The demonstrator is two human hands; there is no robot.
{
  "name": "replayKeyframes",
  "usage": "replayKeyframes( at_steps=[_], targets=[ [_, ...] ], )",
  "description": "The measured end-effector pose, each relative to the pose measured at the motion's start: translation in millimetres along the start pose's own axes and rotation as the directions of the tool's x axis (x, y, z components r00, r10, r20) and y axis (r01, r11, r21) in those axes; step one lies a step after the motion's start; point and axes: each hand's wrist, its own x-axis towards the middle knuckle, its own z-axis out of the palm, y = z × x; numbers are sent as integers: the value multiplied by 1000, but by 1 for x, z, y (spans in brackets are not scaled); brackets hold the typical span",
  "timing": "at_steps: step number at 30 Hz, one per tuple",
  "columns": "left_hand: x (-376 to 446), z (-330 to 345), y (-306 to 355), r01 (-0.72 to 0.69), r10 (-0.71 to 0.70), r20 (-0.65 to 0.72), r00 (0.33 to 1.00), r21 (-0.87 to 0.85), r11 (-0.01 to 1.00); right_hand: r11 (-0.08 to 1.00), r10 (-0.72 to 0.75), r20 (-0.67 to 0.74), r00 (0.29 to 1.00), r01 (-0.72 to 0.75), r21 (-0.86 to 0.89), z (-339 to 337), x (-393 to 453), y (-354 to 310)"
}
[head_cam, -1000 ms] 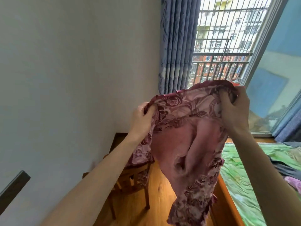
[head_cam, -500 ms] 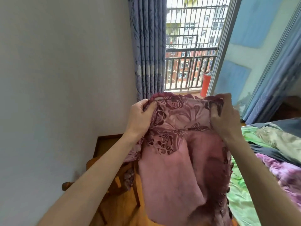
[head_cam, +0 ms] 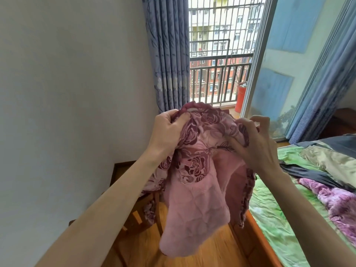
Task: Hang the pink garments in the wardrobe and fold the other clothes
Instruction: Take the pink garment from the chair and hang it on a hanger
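A pink garment [head_cam: 194, 205] with a dark red rose pattern hangs in the air in front of me, its plain pink lining turned outward below. My left hand [head_cam: 166, 132] grips the bunched top edge on the left. My right hand [head_cam: 256, 143] pinches the top edge on the right, with some fingers lifted off the cloth. More clothes lie on the bed at the right: a purple floral piece [head_cam: 335, 201], a dark grey piece [head_cam: 308, 173] and an olive piece [head_cam: 331, 160].
A white wall [head_cam: 67, 93] stands close on the left. A wooden chair [head_cam: 138, 216] sits below the garment on the wood floor [head_cam: 208, 255]. The bed with a green sheet [head_cam: 277, 224] has a wooden edge at the right. Blue curtains [head_cam: 169, 54] flank a barred balcony door.
My hands have drawn closer together and the garment's top edge has bunched between them. The view has swung right, showing more of the bed.
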Motion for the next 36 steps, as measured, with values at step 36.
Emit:
replayKeyframes(
  at_steps=[36],
  targets=[
    [1,-44,-23,74,-65,-59,996,169,983,783,-83,228,970,-78,617,80,-4,-30]
  ],
)
